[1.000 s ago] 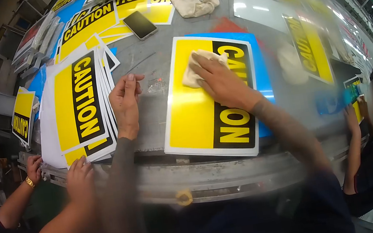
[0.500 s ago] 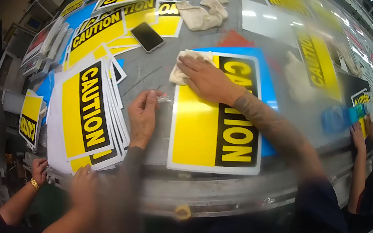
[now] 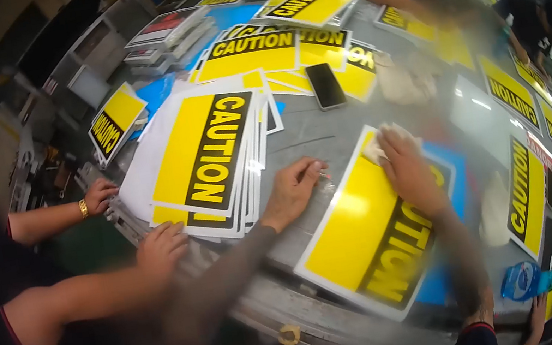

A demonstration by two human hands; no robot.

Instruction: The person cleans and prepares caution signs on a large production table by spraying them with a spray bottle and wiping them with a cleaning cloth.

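Observation:
My right hand [image 3: 410, 174] presses a white cloth [image 3: 374, 150] onto the upper part of a yellow and black CAUTION sign [image 3: 342, 234]. The hand and forearm cover part of the lettering. Under the sign's right side shows a blue sheet [image 3: 452, 164]. My left hand [image 3: 293, 193] is left of the sign, low over the grey table, thumb and fingers pinched together. At its fingertips shows a small, crumpled scrap of clear plastic [image 3: 326, 179]. Beside that hand, further left, is a stack of CAUTION signs [image 3: 198, 155].
A dark phone [image 3: 326, 86] lies beyond my left hand, near more signs [image 3: 251, 55]. A co-worker's hands [image 3: 163, 250] are at the left stack. Another sign [image 3: 525, 192] and a blue bottle [image 3: 520, 281] lie right. Other people work at the far side and lower right.
The view has swung, so the table appears shifted right and tilted. My right hand still presses the cloth near the sign's top, now closer to its left edge. The left hand stays pinched.

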